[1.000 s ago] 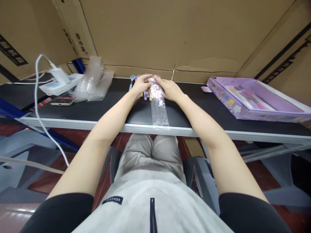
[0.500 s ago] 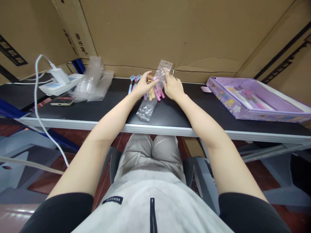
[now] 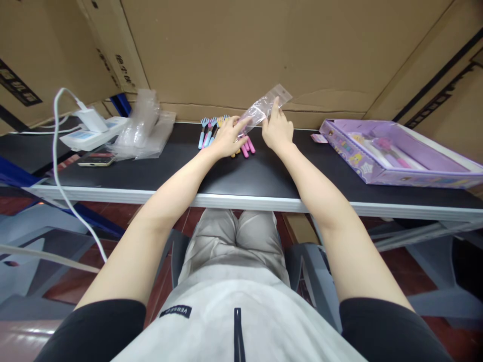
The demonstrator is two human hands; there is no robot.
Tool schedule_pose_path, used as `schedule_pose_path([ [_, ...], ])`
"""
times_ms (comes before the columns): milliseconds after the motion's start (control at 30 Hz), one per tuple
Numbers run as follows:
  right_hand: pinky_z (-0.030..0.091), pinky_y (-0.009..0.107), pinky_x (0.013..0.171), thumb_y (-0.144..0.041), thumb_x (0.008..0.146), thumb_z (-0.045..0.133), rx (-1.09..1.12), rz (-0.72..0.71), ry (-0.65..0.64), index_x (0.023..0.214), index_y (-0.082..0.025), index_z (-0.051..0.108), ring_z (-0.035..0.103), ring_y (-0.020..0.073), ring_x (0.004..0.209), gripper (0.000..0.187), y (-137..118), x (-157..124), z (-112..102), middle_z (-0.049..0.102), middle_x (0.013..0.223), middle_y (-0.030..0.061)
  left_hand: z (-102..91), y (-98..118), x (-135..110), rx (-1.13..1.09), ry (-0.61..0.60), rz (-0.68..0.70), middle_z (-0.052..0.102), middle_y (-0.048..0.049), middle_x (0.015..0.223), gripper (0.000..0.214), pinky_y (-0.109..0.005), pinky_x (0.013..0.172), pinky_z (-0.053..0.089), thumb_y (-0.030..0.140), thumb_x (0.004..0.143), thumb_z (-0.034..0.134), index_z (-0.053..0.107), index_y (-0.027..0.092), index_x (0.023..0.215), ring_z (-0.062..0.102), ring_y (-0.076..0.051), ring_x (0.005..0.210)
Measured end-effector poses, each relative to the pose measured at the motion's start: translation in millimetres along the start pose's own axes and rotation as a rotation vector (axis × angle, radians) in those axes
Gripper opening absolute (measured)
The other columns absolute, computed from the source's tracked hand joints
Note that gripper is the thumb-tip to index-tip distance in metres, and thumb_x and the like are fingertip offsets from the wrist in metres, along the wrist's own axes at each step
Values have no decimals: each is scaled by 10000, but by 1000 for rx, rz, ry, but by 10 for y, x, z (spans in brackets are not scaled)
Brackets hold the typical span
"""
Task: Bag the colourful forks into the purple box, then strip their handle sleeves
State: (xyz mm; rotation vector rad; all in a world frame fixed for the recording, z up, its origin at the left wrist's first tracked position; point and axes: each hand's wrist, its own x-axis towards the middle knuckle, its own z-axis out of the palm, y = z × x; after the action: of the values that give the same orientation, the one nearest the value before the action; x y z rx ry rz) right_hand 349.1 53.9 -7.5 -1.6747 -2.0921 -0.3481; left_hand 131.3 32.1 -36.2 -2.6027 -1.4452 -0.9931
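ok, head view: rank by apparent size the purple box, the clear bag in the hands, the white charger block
1. purple box, clearly largest.
2. clear bag, held by left hand and right hand.
3. white charger block, smallest, though close to the bag in apparent size.

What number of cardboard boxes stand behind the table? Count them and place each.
3 at least, edges cropped: one cardboard box at back left, a large one across the middle, one at back right. More may lie outside the view.
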Motion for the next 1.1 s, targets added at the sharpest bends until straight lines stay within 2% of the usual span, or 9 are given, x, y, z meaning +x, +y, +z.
schedule_pose_path([
  [133,484,782,1279,-550,1221,59,-24,19,-33,1959,-182,10,412,466,1768,826,-21,-40,-79,364,1933,244,-4,-9,-1,35,50,-3,562,-232,1774,687,-695,1412,342,500,1121,551,587,273,1769,500,-454,1684],
  [233,496,775,1272,-562,1221,51,-23,17,-39,1962,-201,32,455,471,1741,825,-26,-60,-102,415,1909,243,-40,77,-34,70,66,-13,557,-224,1787,677,-681,1405,345,566,1169,482,585,273,1771,515,-458,1663],
  [367,514,788,1241,-602,1214,32,-2,-6,4,1964,-216,74,520,486,1691,844,2,-49,-75,470,1874,258,-80,225,-86,136,50,-114,528,-228,1810,699,-689,1397,334,603,1197,397,562,281,1795,539,-491,1624],
  [533,541,821,1189,-617,1180,-16,43,-40,51,1961,-186,115,548,520,1659,901,80,-4,-40,429,1893,270,-86,196,-67,35,138,-146,517,-179,1833,687,-754,1395,272,628,1157,469,596,348,1771,440,-544,1666],
  [633,549,834,1167,-660,1164,-21,88,-59,83,1961,-178,92,552,535,1651,938,130,18,-26,450,1874,288,-199,161,-15,-13,213,-165,482,-148,1870,689,-803,1403,196,591,1126,506,602,352,1765,351,-561,1708],
  [800,557,834,1150,-693,1157,7,116,-68,77,1956,-151,106,594,548,1597,970,126,0,-47,490,1842,308,-599,79,-2,87,248,-403,354,-114,1956,753,-793,1414,150,504,1132,411,458,338,1866,295,-530,1738],
  [900,568,798,1160,-619,1169,37,71,-29,31,1941,-73,107,629,541,1553,948,100,-14,-60,509,1814,341,-807,-120,-99,107,276,-564,476,-93,1892,846,-752,1437,155,732,1072,503,478,385,1844,229,-501,1777],
  [1000,573,781,1160,-591,1175,59,38,-30,9,1935,-53,99,667,527,1508,932,131,17,-3,568,1759,354,-938,-354,-260,202,211,-708,419,-176,1923,958,-805,1423,126,812,1039,458,496,278,1834,191,-531,1796],
  [1100,561,804,1153,-662,1170,65,94,-74,50,1934,-62,132,692,540,1470,973,202,74,98,605,1717,358,-1019,-491,-425,321,57,-885,374,-258,1933,917,-794,1424,140,688,1077,396,506,165,1822,212,-509,1816],
])
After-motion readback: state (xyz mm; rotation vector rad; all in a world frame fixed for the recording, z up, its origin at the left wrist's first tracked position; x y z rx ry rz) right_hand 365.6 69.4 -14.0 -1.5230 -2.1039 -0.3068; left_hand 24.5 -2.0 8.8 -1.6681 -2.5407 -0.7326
